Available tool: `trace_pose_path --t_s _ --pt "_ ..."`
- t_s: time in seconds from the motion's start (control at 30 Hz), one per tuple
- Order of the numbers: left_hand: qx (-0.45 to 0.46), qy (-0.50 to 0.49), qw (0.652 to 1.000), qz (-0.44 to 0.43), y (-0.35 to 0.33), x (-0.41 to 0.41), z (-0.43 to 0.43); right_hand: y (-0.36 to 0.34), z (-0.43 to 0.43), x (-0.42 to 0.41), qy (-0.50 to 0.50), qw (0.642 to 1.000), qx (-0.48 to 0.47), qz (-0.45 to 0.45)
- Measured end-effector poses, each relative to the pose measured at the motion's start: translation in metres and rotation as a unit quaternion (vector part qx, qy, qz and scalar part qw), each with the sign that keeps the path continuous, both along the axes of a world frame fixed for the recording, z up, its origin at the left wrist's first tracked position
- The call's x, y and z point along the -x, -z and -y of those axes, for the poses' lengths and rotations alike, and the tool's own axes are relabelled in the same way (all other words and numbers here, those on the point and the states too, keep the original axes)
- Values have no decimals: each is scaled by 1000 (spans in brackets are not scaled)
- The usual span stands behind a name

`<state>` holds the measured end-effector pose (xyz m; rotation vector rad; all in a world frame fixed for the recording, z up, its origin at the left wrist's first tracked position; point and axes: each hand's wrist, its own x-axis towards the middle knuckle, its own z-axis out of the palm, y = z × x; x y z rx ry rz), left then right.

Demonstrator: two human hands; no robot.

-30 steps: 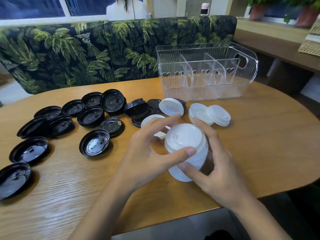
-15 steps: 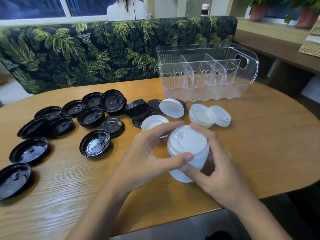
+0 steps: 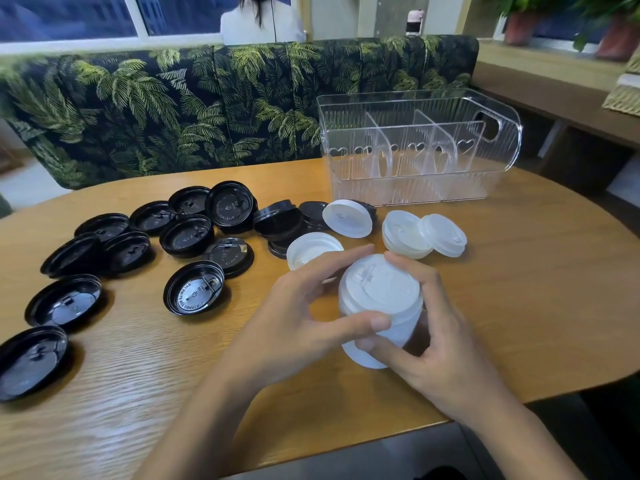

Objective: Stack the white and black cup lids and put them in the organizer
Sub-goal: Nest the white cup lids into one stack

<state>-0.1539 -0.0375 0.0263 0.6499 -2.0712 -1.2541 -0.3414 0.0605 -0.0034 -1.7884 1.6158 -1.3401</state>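
Observation:
A stack of white lids [image 3: 379, 303] stands near the table's front edge, held between both hands. My left hand [image 3: 294, 327] grips its left side, thumb on the front and fingers over the back rim. My right hand [image 3: 436, 341] curls round its right side. Loose white lids [image 3: 346, 218] and a short white pile [image 3: 405, 235] lie just behind. Several black lids [image 3: 194, 292] are scattered over the left half of the table. The clear organizer [image 3: 415, 150] with dividers stands at the back right, with nothing in it.
The wooden table [image 3: 536, 289] has a rounded right end and a near edge just under my wrists. A leaf-patterned bench back [image 3: 173, 105] runs behind it. A person in white [image 3: 261, 22] sits beyond the bench. Potted plants [image 3: 519, 26] stand on a ledge.
The top lid has settled lower onto the white stack, and both hands have closed slightly round it. Nothing else on the table has moved.

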Motion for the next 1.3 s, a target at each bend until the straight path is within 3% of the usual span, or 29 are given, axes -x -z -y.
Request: trace_pose_path --t_s 0.13,0.23,0.3,0.37,0.53,0.97,1.2,1.3 --pt "-33 -36 998 -50 1 -5 8 -1 0 -1 22 1000 3 -12" --pt "146 -176 971 63 13 -8 19 -1 -1 -1 24 1000 1 -15" --pt "241 -193 937 164 24 -7 24 -1 -1 0 27 1000 -2 -14" --pt "269 -188 921 211 32 -5 28 -1 -1 -1 28 999 0 -15" --pt "299 -221 904 211 27 -6 27 -1 -1 -1 22 1000 4 -9" --pt "275 -240 919 150 24 -9 24 -1 0 0 34 999 22 -7" --pt "177 -276 945 4 12 -8 18 1 0 1 59 997 46 -6" --pt "133 -290 947 -15 3 -9 15 0 1 1 60 996 61 -6"
